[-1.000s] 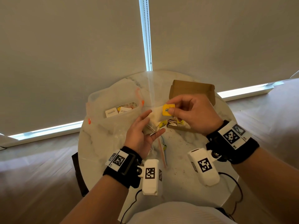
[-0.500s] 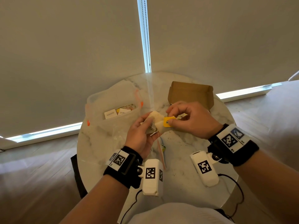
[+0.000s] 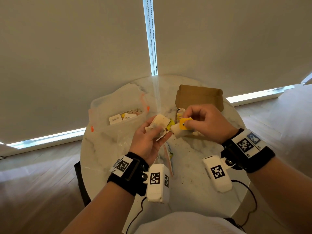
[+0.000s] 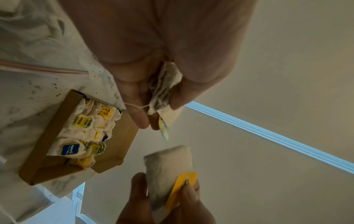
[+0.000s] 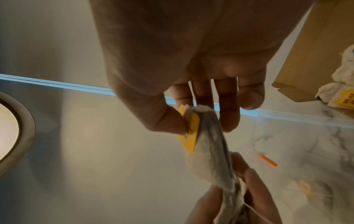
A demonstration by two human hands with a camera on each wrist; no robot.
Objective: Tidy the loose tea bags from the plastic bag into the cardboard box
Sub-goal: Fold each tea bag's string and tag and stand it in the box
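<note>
On the round table (image 3: 194, 166) the plastic bag (image 3: 118, 115) lies to the left and the cardboard box (image 3: 199, 97) to the right, its lid standing up at the back. Tea bags (image 4: 84, 131) sit packed inside the box. Between bag and box, above the tabletop, the left hand (image 3: 148, 142) holds a few tea bags (image 3: 159, 124) and the right hand (image 3: 206, 122), just beside it, holds one tea bag (image 3: 179, 132) in front of the box.

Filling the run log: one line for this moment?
left hand: holds tea bags | right hand: pinches yellow-tagged tea bag | cardboard box: part-filled
</note>
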